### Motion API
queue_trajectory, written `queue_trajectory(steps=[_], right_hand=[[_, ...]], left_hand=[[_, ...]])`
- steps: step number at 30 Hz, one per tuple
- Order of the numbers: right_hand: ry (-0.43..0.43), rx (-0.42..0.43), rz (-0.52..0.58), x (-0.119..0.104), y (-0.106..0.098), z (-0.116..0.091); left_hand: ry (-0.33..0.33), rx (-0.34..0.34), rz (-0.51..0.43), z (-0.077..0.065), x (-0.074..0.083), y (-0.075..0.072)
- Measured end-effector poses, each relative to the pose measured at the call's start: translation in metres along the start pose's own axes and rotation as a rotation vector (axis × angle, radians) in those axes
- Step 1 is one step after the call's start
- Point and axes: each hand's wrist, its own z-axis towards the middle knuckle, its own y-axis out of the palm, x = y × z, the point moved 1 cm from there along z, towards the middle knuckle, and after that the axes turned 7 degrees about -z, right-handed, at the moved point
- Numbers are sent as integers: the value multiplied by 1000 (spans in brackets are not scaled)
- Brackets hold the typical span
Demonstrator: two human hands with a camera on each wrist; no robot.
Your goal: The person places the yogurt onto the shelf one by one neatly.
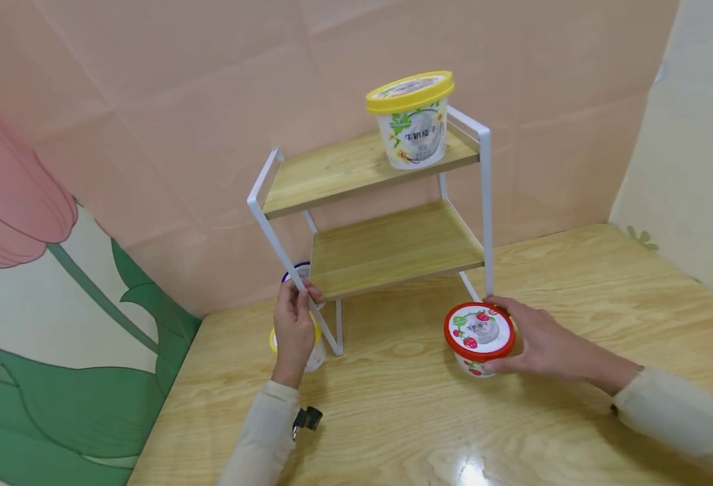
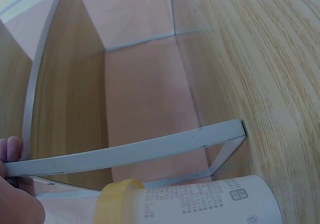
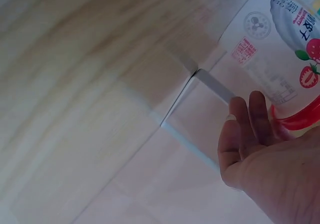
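A two-tier shelf (image 1: 332,165) with wooden boards and a white metal frame stands tilted in the head view. My left hand (image 1: 294,331) grips its left front post (image 2: 130,151), just below the lower board. With thumb in front and fingers around the far side, my right hand (image 1: 541,341) holds a red-lidded tub (image 1: 480,329) printed with strawberries, close by the right front leg. In the right wrist view, several curled fingers (image 3: 245,129) show beside the tub's wall (image 3: 265,63). A large yellow-lidded tub (image 1: 417,131) sits on the top board's right end.
Behind my left hand stand another yellow-lidded tub (image 1: 317,358) and a blue-lidded tub (image 1: 298,270), both partly hidden. A small black clip-like object (image 1: 309,418) shows by the left sleeve. A pink backdrop (image 1: 180,101) rises behind the wooden table (image 1: 387,418).
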Motion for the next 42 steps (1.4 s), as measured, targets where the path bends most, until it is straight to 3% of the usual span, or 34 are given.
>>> queue_trajectory(steps=[14, 22, 33, 38, 42], right_hand=[[-9, -52, 116, -5, 4, 9], [11, -100, 151, -1, -2, 3], [-4, -101, 152, 2, 0, 4], [-38, -111, 102, 13, -6, 4], [-63, -180, 137, 25, -14, 3]], left_hand=[[16, -5, 9, 1, 3, 3], [5, -3, 9, 1, 4, 3], [16, -1, -4, -1, 0, 0], [19, -2, -7, -1, 0, 1], [26, -4, -8, -1, -1, 1]])
